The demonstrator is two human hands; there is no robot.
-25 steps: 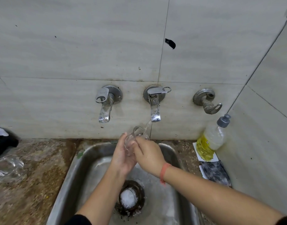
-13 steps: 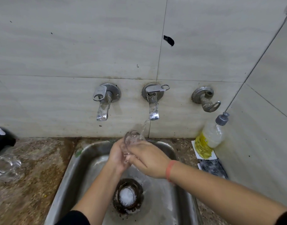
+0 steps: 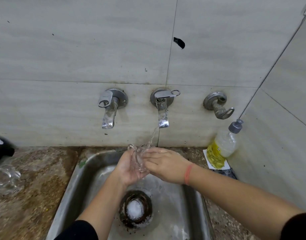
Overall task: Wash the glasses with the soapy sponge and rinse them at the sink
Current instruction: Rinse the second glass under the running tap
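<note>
Pale, faintly streaked wall tiles [image 3: 79, 49] behind; below them a speckled brown stone counter [image 3: 36, 187], wet, around a dull steel sink [image 3: 74, 172]. Seems well into the rinse of one piece: clear glass [image 3: 140, 158] held above the basin, mouth tipped up under the thin stream [image 3: 153, 137] from the middle tap [image 3: 162, 110]. Cupped from beneath by the left hand [image 3: 126, 170], fingers curled round its wall; pressed from the other side by the right hand [image 3: 166, 167], fingers nearly straight and flat on the glass, thumb hidden. No suds to be made out on it through the running water. White foam heaped in the dark, grimy drain [image 3: 135, 209], so probably soaped already.

Left to do, by the look of it: finish this rinse, set it down, deal with the second glass [image 3: 5, 179] lying far left on the counter, too blurred to judge as washed or not. No sponge in sight. Crumpled plastic bottle [image 3: 221, 148] of yellow liquid, grey-capped, leaning in the right corner.
</note>
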